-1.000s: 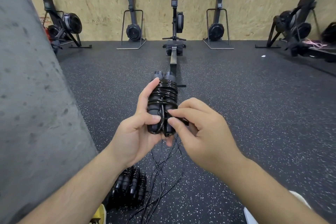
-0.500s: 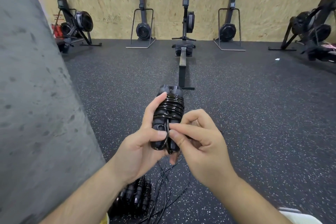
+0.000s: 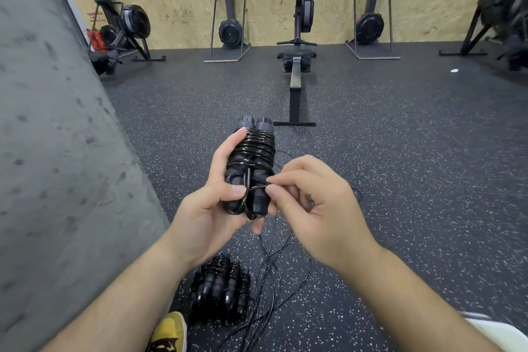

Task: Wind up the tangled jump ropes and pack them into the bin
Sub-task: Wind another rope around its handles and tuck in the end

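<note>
Your right hand [image 3: 320,203] is drawing back just right of the wound jump rope bundle [image 3: 254,157], pinching its cord tail [image 3: 258,187] taut, likely locking the wrap, while your left hand [image 3: 205,208] is gripping that bundle above the finished coils [image 3: 223,286] and loose ropes [image 3: 274,266], no bin showing.

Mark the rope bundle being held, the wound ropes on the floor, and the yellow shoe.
rope bundle [image 3: 254,148]: head view, coiled cord round the handles.
wound ropes on the floor [image 3: 220,287]: head view, middle of pile.
yellow shoe [image 3: 171,326]: head view, toe.
</note>
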Demonstrator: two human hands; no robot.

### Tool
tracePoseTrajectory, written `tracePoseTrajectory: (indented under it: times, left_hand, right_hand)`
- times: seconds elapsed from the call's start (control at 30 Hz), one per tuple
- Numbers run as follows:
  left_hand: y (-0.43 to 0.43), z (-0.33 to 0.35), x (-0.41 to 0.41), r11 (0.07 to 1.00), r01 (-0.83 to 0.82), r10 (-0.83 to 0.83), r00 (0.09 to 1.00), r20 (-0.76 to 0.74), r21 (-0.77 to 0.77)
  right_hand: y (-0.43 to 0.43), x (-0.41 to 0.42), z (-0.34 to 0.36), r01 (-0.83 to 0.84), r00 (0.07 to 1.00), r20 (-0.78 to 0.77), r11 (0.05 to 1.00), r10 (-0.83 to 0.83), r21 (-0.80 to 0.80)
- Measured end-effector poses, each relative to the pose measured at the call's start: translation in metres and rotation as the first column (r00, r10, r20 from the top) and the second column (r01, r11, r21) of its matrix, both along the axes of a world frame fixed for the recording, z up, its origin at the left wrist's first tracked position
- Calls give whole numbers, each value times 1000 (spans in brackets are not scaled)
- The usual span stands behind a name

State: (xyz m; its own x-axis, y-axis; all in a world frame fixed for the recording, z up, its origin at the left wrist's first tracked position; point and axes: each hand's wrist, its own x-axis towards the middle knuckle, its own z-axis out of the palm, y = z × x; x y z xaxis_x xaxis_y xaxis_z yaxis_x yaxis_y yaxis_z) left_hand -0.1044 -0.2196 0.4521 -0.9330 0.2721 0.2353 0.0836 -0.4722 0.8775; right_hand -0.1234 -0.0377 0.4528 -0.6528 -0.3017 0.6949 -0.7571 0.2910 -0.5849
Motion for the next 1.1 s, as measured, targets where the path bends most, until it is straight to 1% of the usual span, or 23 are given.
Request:
tracePoseTrajectory:
  times: [0.13, 0.3, 0.4, 0.5, 0.6, 0.67, 0.77, 0.8, 0.83, 0.87, 0.9, 0.97, 1.0, 1.03, 1.07, 1.1]
  left_hand:
    - [6, -9, 3, 1000, 28, -28, 999, -28, -12]
    - [5, -7, 5, 998, -23, 23, 1000, 1, 52]
    - [0, -4, 7, 996, -56, 56, 998, 10, 62]
    - [-7, -8, 11, 998, -26, 25, 1000, 9, 60]
    - [-10, -16, 14, 999, 4, -5, 1000, 25, 50]
    - [-14, -22, 13, 999, -39, 39, 999, 34, 20]
    - [-23, -32, 8, 979, -184, 186, 982, 21, -83]
    - [-26, -36, 7, 958, -244, 248, 969, 11, -154]
    - [-30, -42, 5, 916, -308, 314, 949, -18, -258]
    - [-35, -48, 4, 846, -373, 373, 925, -75, -382]
    - [-41, -55, 3, 754, -427, 408, 900, -153, -499]
    - [-54, -69, 2, 576, -479, 388, 873, -295, -662]
    - [-60, -75, 1, 487, -487, 361, 868, -341, -725]
    - [-65, -79, 0, 421, -482, 338, 870, -360, -769]
    - [-70, -82, -1, 395, -459, 324, 880, -347, -796]
    - [-75, -84, -4, 402, -433, 319, 892, -320, -806]
  right_hand:
    - [-8, 8, -1, -65, 997, 30, 998, 65, -7]
    - [-16, 13, -3, -22, 996, 84, 998, 27, -63]
    - [-16, 10, -4, -17, 995, 93, 999, 21, -39]
    - [-19, 11, -6, -30, 998, 52, 1000, 30, -2]
    - [-27, 16, -9, -81, 994, 76, 997, 82, -14]
    - [-33, 16, -12, -98, 989, 113, 995, 97, -3]
    - [-44, 8, -20, -38, 978, 206, 999, 36, 9]
    - [-48, 6, -24, -10, 965, 262, 1000, 11, -4]
    - [-54, 5, -26, 7, 945, 326, 1000, -2, -14]
    - [-60, 6, -28, 7, 916, 402, 1000, 1, -18]
    - [-66, 7, -31, -9, 876, 482, 1000, 13, -11]
    - [-79, 8, -36, -38, 806, 592, 997, -5, 61]
    - [-85, 8, -39, -41, 790, 612, 994, -33, 106]
    - [-91, 4, -45, -42, 777, 628, 991, -48, 128]
    - [-96, -2, -52, -41, 756, 652, 991, -54, 129]
    - [-101, -9, -59, -35, 730, 681, 992, -55, 117]
